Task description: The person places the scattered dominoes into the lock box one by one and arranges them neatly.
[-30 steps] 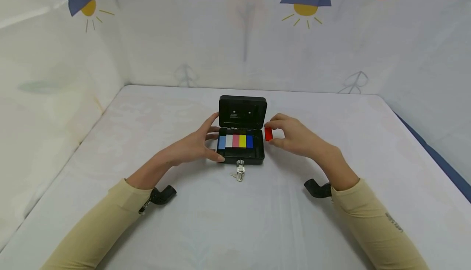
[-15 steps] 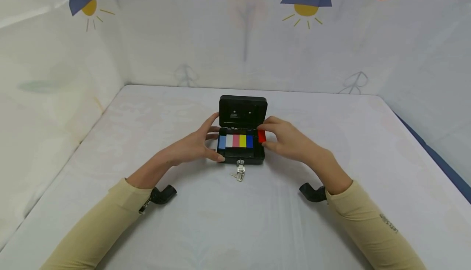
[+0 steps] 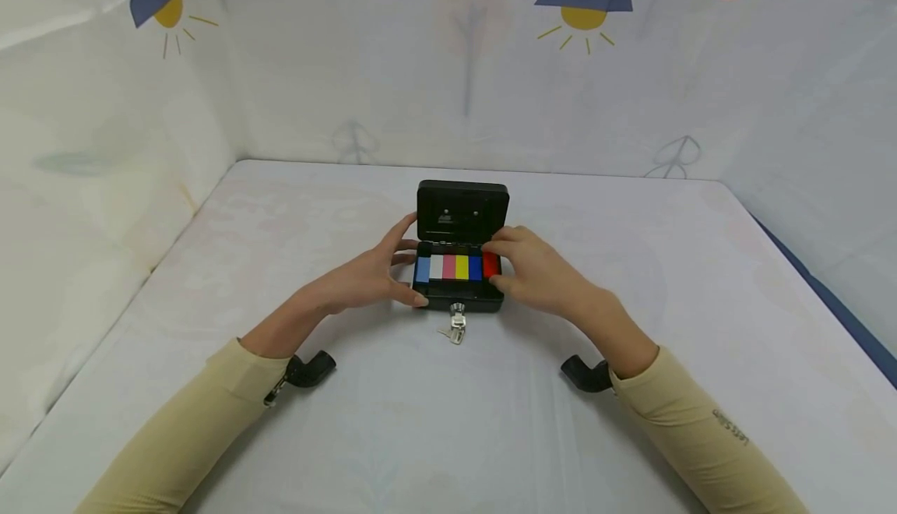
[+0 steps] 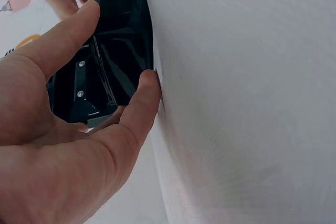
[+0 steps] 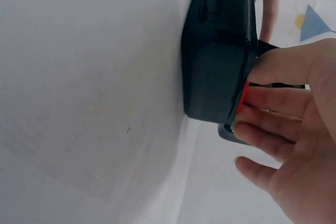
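A black cash box [image 3: 448, 293] stands on the table with its lid [image 3: 462, 212] raised. Inside lies a row of colored blocks [image 3: 448, 267]: light blue, white, pink, yellow and dark blue. At the row's right end, my right hand [image 3: 543, 272] pinches a red block [image 3: 491, 264] between thumb and fingers, within the box. In the right wrist view only a strip of this red block [image 5: 243, 97] shows above the rim. My left hand [image 3: 360, 280] grips the box's left side, thumb at the front corner and fingers along the side and lid.
Keys [image 3: 457, 333] hang from the silver lock [image 3: 458, 310] at the box's front. A white cloth covers the table [image 3: 448, 420], and a white fabric wall [image 3: 392, 70] with printed lamps rises behind it. Black wrist cameras [image 3: 311, 371] sit by both sleeves.
My right hand has moved left, carrying the red block from beside the box, over its right rim and in beside the dark blue block. The left hand has stayed in place.
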{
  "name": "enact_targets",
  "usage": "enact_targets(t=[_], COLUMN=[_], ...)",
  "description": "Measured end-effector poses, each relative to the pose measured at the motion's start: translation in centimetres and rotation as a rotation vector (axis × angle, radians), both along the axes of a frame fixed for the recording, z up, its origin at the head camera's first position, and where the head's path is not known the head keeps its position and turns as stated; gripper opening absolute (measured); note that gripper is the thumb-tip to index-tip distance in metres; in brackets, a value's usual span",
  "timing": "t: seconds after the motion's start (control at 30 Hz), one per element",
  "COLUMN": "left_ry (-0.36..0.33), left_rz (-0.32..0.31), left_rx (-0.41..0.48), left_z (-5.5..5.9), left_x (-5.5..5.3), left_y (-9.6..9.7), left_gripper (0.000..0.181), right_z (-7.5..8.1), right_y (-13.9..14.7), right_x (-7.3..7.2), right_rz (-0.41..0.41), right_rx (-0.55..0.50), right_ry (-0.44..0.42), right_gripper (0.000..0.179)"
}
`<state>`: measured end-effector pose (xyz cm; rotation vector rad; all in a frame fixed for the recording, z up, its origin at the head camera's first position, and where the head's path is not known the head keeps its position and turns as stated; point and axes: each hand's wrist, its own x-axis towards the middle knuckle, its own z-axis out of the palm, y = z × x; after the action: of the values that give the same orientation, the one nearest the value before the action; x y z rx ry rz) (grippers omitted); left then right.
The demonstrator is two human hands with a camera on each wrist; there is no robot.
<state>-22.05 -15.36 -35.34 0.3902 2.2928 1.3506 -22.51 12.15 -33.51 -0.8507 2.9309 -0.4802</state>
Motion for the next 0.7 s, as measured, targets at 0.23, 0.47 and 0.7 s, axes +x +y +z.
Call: enact_targets(t=[0.23,0.47,0.7], left_ry=[0.004,0.001,0.0], left_rz=[0.008,0.012,0.011], left_rx=[0.008,0.006,-0.003], left_z=[-0.1,-0.1,0.0], left_x=[-0.2,-0.2,-0.2], left_y=[0.0,0.0,0.0], left_gripper=[0.127,0.127,0.127], right_z=[-0.2,-0.3,-0.6], right_y=[-0.4,-1.1,-1.7], right_x=[0.1,0.2,0.3], right_rz=[-0.03,-0.065,-0.086], right_rx=[0.011,0.036,0.096], right_ry=[0.002,-0.006,0.021], right_gripper=[0.044,0.042,0.042])
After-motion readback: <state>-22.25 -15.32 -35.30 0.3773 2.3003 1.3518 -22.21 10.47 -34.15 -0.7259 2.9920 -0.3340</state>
